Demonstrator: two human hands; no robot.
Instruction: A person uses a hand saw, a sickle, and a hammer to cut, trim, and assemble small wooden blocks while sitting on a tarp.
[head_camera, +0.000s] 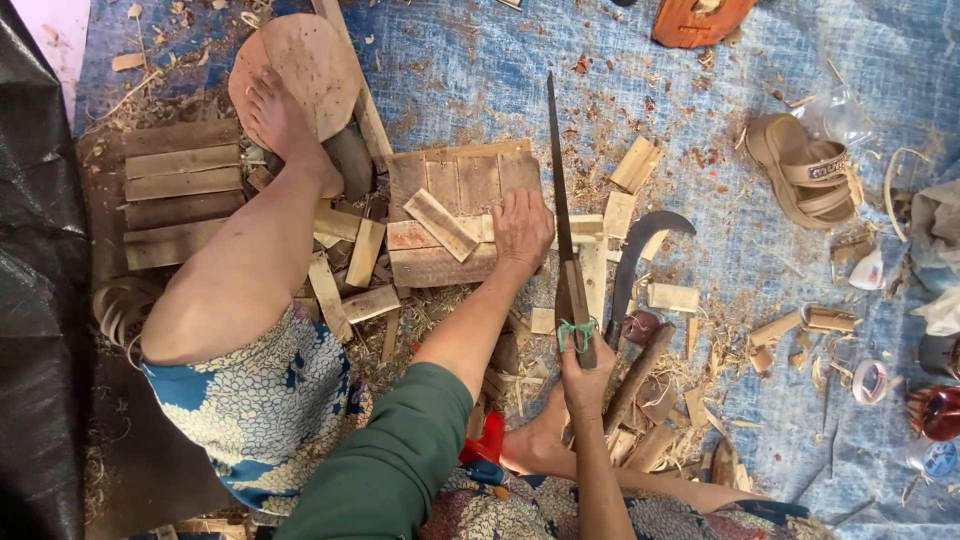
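Right hand (585, 372) clamped on the long knife (558, 190) handle, blade upright beside the left hand (522, 228), which presses flat on bamboo slats (455, 205) on the floor tarp (700, 140); one stack (180, 190) already split, loose offcuts (640, 165) remain.

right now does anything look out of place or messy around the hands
Yes. Wood chips and shavings litter the blue tarp, and a lone sandal lies among them. A curved sickle rests loose beside the long blade in the right hand.

two blades (562, 210), one sandal (806, 170)
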